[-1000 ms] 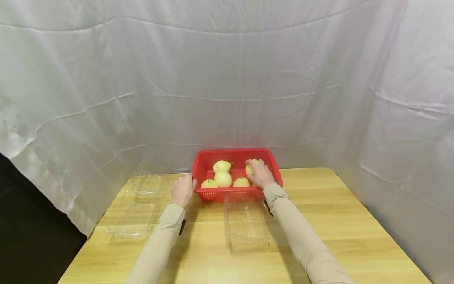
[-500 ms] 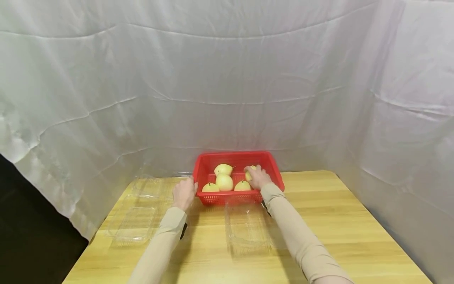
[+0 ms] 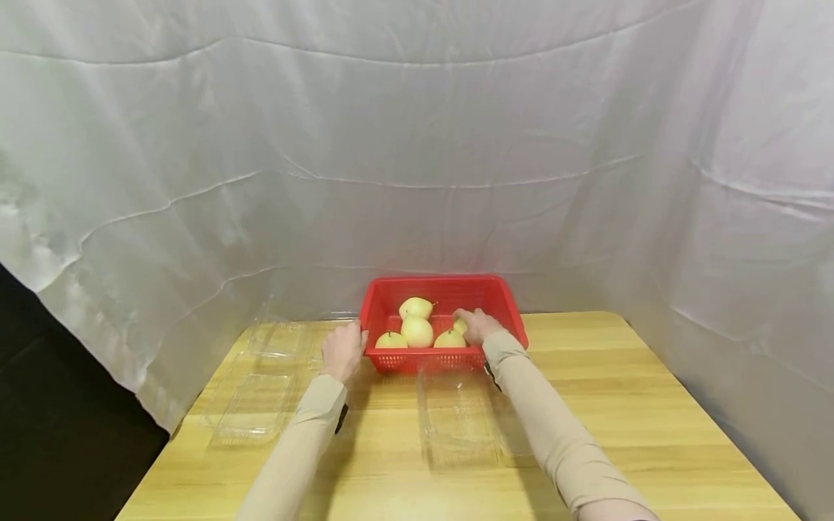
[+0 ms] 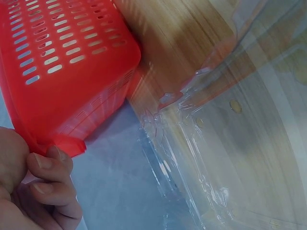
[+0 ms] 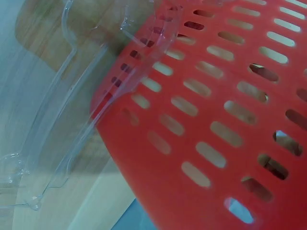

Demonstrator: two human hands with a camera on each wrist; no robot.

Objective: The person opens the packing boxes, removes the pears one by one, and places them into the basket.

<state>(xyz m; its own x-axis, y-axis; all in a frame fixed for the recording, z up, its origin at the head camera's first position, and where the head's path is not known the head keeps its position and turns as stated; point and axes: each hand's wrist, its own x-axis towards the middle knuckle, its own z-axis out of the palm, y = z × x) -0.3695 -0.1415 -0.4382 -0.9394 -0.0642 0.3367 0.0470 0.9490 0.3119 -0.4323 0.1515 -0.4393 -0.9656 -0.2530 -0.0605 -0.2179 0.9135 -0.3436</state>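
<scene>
Against the rear curtain stands a red plastic basket (image 3: 446, 359) holding several pale yellow pears. My left hand (image 3: 342, 350) grips its left rim, and the left wrist view shows curled fingers (image 4: 53, 191) at the rim's corner. Inside the basket on the right, my right hand (image 3: 478, 325) holds a pear (image 3: 460, 325), mostly covered by the fingers. Left of it lie a front pear (image 3: 449, 339), a middle pear (image 3: 418, 331) and a rear pear (image 3: 415, 307) with its stem to the right. The right wrist view shows only the basket's slotted wall (image 5: 211, 120), not the hand.
A clear plastic clamshell box (image 3: 459, 420) lies on the wooden table (image 3: 625, 420) in front of the basket. More clear plastic boxes (image 3: 255, 401) lie at the left. Grey curtain (image 3: 449, 224) hangs close behind and at both sides.
My right hand has lowered the pear inside the basket, towards its near side. The left hand stays on the rim. The whole head view has shifted slightly.
</scene>
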